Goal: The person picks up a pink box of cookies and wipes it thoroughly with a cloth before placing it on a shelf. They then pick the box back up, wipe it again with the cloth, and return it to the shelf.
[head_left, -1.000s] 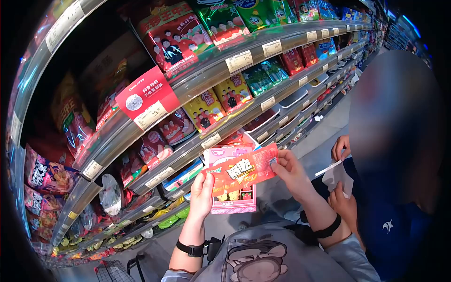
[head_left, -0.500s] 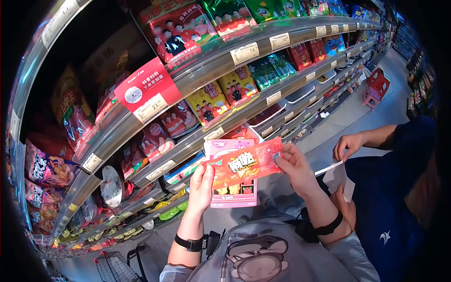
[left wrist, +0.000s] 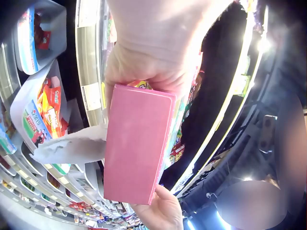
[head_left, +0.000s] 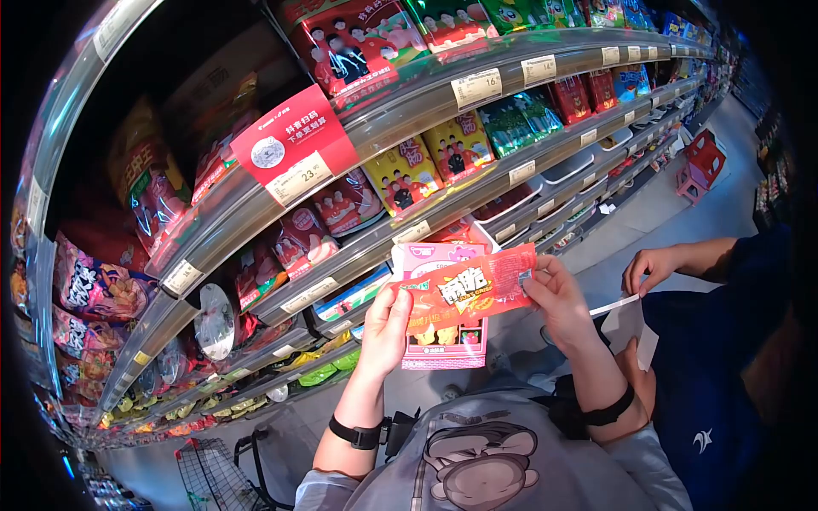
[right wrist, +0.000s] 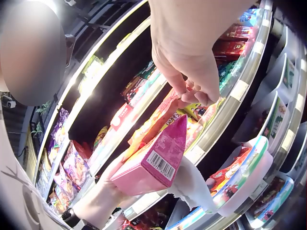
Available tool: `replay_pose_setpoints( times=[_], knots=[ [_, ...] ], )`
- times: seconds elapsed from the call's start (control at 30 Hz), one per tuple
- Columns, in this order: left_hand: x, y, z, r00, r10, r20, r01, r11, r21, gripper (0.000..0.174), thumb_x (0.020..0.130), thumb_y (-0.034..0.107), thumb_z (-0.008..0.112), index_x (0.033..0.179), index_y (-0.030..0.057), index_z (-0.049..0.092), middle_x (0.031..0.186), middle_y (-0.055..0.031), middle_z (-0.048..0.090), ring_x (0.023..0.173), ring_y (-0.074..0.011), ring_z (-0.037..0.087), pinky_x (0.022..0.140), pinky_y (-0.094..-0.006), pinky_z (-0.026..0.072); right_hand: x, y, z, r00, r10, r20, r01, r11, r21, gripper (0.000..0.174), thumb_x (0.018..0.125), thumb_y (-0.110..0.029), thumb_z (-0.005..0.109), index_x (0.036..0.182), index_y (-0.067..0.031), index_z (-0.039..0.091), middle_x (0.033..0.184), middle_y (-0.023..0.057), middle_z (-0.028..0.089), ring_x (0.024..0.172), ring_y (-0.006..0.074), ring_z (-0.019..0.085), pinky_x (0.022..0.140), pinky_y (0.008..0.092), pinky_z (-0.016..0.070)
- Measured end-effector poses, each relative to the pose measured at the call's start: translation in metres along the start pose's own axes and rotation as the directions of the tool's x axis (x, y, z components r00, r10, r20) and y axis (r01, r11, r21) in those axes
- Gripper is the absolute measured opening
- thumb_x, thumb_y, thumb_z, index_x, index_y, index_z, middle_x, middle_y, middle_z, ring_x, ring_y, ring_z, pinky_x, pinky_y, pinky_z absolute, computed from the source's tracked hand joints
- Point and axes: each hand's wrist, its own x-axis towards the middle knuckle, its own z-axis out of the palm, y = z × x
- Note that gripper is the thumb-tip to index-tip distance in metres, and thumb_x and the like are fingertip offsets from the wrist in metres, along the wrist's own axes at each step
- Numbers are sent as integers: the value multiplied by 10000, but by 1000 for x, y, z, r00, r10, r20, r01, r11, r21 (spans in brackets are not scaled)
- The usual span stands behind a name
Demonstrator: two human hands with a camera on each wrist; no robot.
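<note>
In the head view a flat red snack packet (head_left: 469, 288) is stretched between both hands, in front of a pink box (head_left: 443, 358). My left hand (head_left: 384, 328) holds the packet's left end and the box, thumb on the front. My right hand (head_left: 558, 298) pinches the packet's right end. In the left wrist view the box's plain pink side (left wrist: 139, 143) covers most of the left hand's fingers. The right wrist view shows the box's barcode end (right wrist: 160, 165), with the right hand (right wrist: 189, 72) above it. Torn white paper (right wrist: 194, 184) shows beside the box.
Shelves of snack bags (head_left: 400, 179) with price labels rise ahead and to the left. At the right, a person in dark blue (head_left: 699, 366) holds white paper (head_left: 632, 328). A wire basket (head_left: 217, 477) is at the bottom left; a red stool (head_left: 703, 162) stands in the aisle.
The head view has shifted, so hands, packet and shelves appear further right. The red stool has come into view since the first frame. Both hands keep their hold.
</note>
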Motion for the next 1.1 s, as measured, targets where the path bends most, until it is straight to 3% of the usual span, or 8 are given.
replay_pose_setpoints(
  times=[0.3,0.37,0.5,0.63,0.7,0.83,0.9,1.1],
  knots=[
    [1,-6,-8,1000,-15,-7,16,998,66,240,996,166,436,1130,4,553,1043,-18,569,960,-66,527,862,-241,435,0,0,3,1000,-4,-1,4,1000,21,225,896,-89,577,1100,-46,491,919,8,630,738,26,531,622,183,382],
    [-3,-9,-12,999,-31,6,31,998,51,247,995,168,440,1146,5,547,1048,-20,585,965,-66,530,864,-241,437,1,4,-1,990,129,60,-127,991,-42,245,889,-129,599,1093,-38,498,898,3,622,745,46,543,621,211,406],
    [-28,-21,-36,971,-212,-113,225,968,112,282,985,152,454,1209,-5,523,1117,-46,596,996,-91,547,875,-246,441,32,52,-16,977,206,-54,-213,947,-239,224,884,-163,609,1047,-28,534,852,23,609,755,77,555,642,239,439],
    [-71,-45,-80,894,-301,-331,309,951,-30,266,978,162,476,1190,11,531,1123,-64,610,978,-107,587,851,-257,476,90,121,-23,869,-493,-52,210,461,-862,193,800,-127,642,962,-34,595,902,128,612,852,268,603,745,360,479],
    [-92,-52,-99,869,-336,-362,310,942,-131,265,975,178,487,1186,25,536,1103,-72,624,939,-118,614,806,-264,507,111,115,-7,724,-629,283,466,143,-873,271,745,-140,676,983,-36,599,960,137,627,964,320,564,819,406,447],
    [-123,-44,-106,841,-322,-435,288,947,-142,275,973,185,494,1197,31,531,1095,-76,630,923,-127,628,779,-273,525,148,110,27,874,-298,383,390,-36,-920,261,740,-149,674,965,-28,617,1018,139,628,1037,296,526,883,449,396],
    [-133,-41,-107,828,-277,-488,233,961,-149,288,975,190,491,1210,27,521,1097,-78,630,921,-129,631,774,-274,528,163,107,34,976,-4,216,213,-149,-966,255,732,-140,655,955,-18,627,1065,141,610,1066,297,507,912,508,347],
    [-152,-38,-112,780,-300,-548,236,954,-187,299,979,191,476,1221,18,509,1101,-82,628,933,-140,632,776,-277,532,173,139,24,878,4,479,476,-121,-871,235,761,-33,566,983,-74,632,1085,112,594,1086,290,504,945,487,353]
  ],
)
